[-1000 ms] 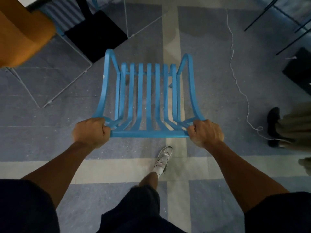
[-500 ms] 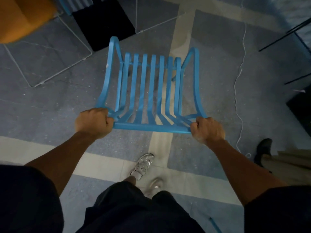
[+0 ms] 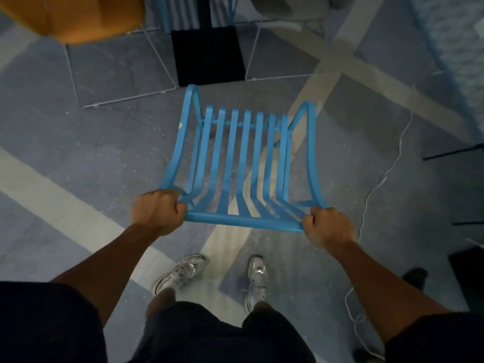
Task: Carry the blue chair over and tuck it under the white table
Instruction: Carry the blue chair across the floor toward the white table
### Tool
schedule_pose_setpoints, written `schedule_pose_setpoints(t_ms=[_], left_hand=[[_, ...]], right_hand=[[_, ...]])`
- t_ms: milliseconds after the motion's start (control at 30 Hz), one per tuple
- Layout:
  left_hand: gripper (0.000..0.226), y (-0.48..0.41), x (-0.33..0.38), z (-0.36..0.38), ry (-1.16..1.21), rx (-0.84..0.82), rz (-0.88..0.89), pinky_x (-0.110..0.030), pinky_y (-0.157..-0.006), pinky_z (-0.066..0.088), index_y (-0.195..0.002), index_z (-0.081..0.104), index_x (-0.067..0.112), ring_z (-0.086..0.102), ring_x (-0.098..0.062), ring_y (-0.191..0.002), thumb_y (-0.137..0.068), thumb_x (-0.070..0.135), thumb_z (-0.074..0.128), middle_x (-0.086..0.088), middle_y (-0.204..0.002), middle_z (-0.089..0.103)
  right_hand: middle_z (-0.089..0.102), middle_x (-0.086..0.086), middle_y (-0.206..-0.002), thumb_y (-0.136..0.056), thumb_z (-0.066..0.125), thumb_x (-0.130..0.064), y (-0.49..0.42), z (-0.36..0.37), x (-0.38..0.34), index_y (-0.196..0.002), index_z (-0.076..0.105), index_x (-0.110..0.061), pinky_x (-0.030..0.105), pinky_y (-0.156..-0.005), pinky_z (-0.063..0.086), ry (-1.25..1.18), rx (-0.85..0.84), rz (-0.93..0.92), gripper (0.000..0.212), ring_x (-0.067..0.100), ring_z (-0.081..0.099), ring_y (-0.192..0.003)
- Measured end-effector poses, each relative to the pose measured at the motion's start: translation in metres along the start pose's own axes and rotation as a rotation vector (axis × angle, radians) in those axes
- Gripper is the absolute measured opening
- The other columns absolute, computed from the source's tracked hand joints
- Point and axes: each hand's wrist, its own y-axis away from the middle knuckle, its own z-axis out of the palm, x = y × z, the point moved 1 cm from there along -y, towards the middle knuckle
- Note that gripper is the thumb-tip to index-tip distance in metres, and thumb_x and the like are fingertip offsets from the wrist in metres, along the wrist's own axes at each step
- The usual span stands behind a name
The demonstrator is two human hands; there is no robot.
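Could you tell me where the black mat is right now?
The black mat lies on the floor at top centre of the head view, just beyond the blue chair, right of the orange seat.

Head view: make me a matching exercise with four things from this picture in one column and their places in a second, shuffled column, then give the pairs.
Things:
1. slatted blue metal chair
2. orange upholstered seat
3. thin white cable
4. black square base plate

Places:
A. top left corner
B. trailing over the floor on the right
C. gripped by left hand and right hand
D. floor just beyond the chair's far end

Pairs: 1-C, 2-A, 3-B, 4-D
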Motion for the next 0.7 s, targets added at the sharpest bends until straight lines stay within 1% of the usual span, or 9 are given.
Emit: schedule_pose_setpoints(t_ms=[67, 167, 267, 333, 433, 500, 533, 600, 700], left_hand=[[0.015, 0.011, 0.016, 0.005, -0.029, 0.003, -0.056, -0.028, -0.049, 0.037, -0.069, 0.041, 0.028, 0.046, -0.021, -0.049, -0.078, 0.040, 0.044, -0.001, -0.063, 0.057], [0.025, 0.024, 0.033, 0.014, -0.026, -0.051, -0.141, -0.028, -0.049, 0.040, -0.066, 0.047, 0.025, 0.049, -0.018, -0.051, -0.080, 0.044, 0.040, 0.003, -0.063, 0.052], [0.024, 0.039, 0.051, 0.019, -0.010, -0.051, -0.201, -0.024, -0.047, 0.035, -0.064, 0.049, 0.026, 0.048, -0.017, -0.049, -0.082, 0.041, 0.045, 0.003, -0.060, 0.052], [0.025, 0.050, 0.064, 0.021, -0.010, -0.069, -0.256, -0.026, -0.047, 0.038, -0.064, 0.049, 0.026, 0.050, -0.018, -0.051, -0.082, 0.042, 0.042, 0.003, -0.061, 0.051], [0.026, 0.062, 0.071, 0.022, -0.021, -0.109, -0.333, -0.030, -0.050, 0.046, -0.067, 0.051, 0.025, 0.054, -0.020, -0.055, -0.084, 0.042, 0.044, 0.002, -0.064, 0.055], [0.024, 0.067, 0.073, 0.023, -0.027, -0.137, -0.364, -0.030, -0.051, 0.047, -0.068, 0.053, 0.024, 0.055, -0.018, -0.056, -0.085, 0.040, 0.047, 0.002, -0.065, 0.056], [0.023, 0.068, 0.074, 0.023, -0.030, -0.131, -0.363, -0.029, -0.050, 0.045, -0.067, 0.052, 0.024, 0.054, -0.018, -0.055, -0.085, 0.039, 0.048, 0.002, -0.064, 0.055], [0.023, 0.071, 0.074, 0.024, -0.034, -0.106, -0.344, -0.027, -0.048, 0.042, -0.064, 0.051, 0.024, 0.053, -0.019, -0.052, -0.081, 0.038, 0.049, 0.003, -0.062, 0.052], [0.024, 0.071, 0.072, 0.025, -0.045, -0.083, -0.322, -0.025, -0.046, 0.039, -0.060, 0.048, 0.025, 0.051, -0.018, -0.048, -0.079, 0.040, 0.047, 0.004, -0.058, 0.049]], right_hand=[[0.051, 0.004, -0.062, -0.074, 0.023, -0.052, -0.008, -0.002, 0.015, -0.073, 0.059, -0.021, 0.035, -0.054, 0.040, 0.034, -0.017, -0.045, 0.049, 0.030, 0.049, -0.053], [0.057, 0.007, -0.064, -0.075, 0.023, -0.053, -0.021, -0.007, 0.032, -0.072, 0.055, -0.023, 0.036, -0.054, 0.043, 0.052, -0.057, -0.106, 0.044, 0.030, 0.053, -0.055], [0.045, 0.001, -0.056, -0.075, 0.024, -0.053, -0.032, -0.012, 0.046, -0.069, 0.053, -0.022, 0.035, -0.054, 0.041, 0.051, -0.063, -0.149, 0.042, 0.028, 0.050, -0.053], [0.036, -0.006, -0.052, -0.075, 0.025, -0.052, -0.037, -0.013, 0.052, -0.065, 0.048, -0.023, 0.034, -0.053, 0.038, 0.047, -0.051, -0.189, 0.039, 0.024, 0.045, -0.049], [0.036, -0.007, -0.051, -0.077, 0.028, -0.051, -0.040, -0.013, 0.056, -0.059, 0.038, -0.024, 0.029, -0.047, 0.033, 0.066, -0.047, -0.228, 0.034, 0.014, 0.039, -0.042], [0.038, -0.008, -0.050, -0.078, 0.029, -0.051, -0.041, -0.012, 0.058, -0.057, 0.033, -0.026, 0.026, -0.045, 0.030, 0.073, -0.045, -0.249, 0.033, 0.007, 0.036, -0.042], [0.038, -0.009, -0.050, -0.078, 0.029, -0.051, -0.042, -0.012, 0.058, -0.057, 0.032, -0.026, 0.027, -0.045, 0.032, 0.072, -0.040, -0.255, 0.032, 0.006, 0.036, -0.042], [0.036, -0.009, -0.050, -0.076, 0.028, -0.050, -0.041, -0.012, 0.058, -0.056, 0.030, -0.027, 0.030, -0.048, 0.037, 0.057, -0.023, -0.260, 0.031, 0.013, 0.040, -0.041], [0.030, -0.010, -0.049, -0.076, 0.028, -0.046, -0.038, -0.013, 0.056, -0.056, 0.029, -0.024, 0.032, -0.050, 0.036, 0.043, 0.018, -0.301, 0.029, 0.023, 0.041, -0.044]])
